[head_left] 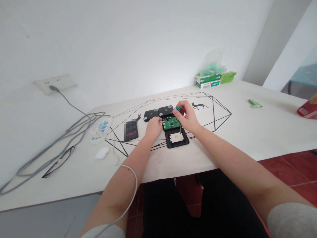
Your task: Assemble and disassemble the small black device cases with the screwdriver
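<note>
A green circuit board (170,123) sits in the upper half of an opened black box, just below two closed black boxes. My left hand (155,127) is at the board's left edge, its fingers closed against the side. My right hand (188,115) grips a screwdriver (178,108) with a green and red handle. Its thin shaft points down beside the board's right end; the tip is hard to make out. Nearer to me lies the black cover (176,138) with a pale metal plate inside it. The closed black boxes (151,114) stand side by side behind the board.
A phone (131,130) lies left of my left hand. Farther left are a white earbud case (102,153), glasses (58,162) and a looped grey cable (71,129). Green boxes (207,79) stand at the back right. A white cable hangs across my left forearm.
</note>
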Available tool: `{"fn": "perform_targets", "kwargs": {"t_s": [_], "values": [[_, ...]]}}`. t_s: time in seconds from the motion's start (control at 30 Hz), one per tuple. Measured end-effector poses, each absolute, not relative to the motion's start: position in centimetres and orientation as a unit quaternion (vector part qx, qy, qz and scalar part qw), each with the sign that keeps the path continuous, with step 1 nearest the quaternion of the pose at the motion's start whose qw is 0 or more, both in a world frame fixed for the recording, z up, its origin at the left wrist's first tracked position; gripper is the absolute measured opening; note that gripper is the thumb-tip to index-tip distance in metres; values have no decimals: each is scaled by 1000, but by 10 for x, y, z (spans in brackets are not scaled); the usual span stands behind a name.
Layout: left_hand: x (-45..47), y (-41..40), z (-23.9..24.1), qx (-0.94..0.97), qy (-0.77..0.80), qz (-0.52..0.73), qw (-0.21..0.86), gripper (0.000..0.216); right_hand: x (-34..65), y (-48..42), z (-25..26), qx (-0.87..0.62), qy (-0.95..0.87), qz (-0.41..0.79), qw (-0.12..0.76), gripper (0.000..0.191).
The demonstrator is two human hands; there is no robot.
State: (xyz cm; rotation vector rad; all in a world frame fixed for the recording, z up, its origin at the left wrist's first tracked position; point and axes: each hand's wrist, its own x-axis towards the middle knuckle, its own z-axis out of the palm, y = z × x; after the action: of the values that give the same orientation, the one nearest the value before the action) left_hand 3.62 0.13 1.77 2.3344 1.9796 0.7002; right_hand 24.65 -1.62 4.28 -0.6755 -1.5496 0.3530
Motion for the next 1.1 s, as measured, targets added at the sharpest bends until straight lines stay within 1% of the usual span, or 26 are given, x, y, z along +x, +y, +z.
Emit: {"fn": "perform_targets", "kwargs": {"t_s": [0.07, 0.23, 0.37, 0.5, 0.6, 0.73, 0.9, 0.97, 1.1], "values": [[33, 3, 17, 732, 640, 232, 1, 35, 248, -17, 43, -281, -681, 169, 655, 16], [29, 5, 15, 711, 661, 240, -2, 35, 249, -16, 42, -271, -672, 229, 650, 14], [30, 6, 14, 713, 658, 243, 5, 34, 247, -14, 42, -283, -674, 190, 655, 13], [28, 6, 18, 700, 670, 249, 12, 35, 247, -13, 44, -297, -675, 164, 655, 20], [22, 5, 24, 675, 695, 246, 1, 37, 247, -13, 45, -312, -666, 181, 653, 27], [17, 2, 29, 657, 723, 212, -9, 42, 247, -15, 43, -321, -648, 207, 659, 33], [17, 1, 28, 658, 732, 175, 4, 45, 250, -16, 42, -307, -670, 231, 635, 20], [17, 2, 28, 660, 729, 183, 14, 45, 251, -16, 42, -301, -671, 238, 634, 20], [13, 5, 28, 653, 722, 226, 48, 46, 251, -15, 44, -319, -662, 214, 644, 18]]}}
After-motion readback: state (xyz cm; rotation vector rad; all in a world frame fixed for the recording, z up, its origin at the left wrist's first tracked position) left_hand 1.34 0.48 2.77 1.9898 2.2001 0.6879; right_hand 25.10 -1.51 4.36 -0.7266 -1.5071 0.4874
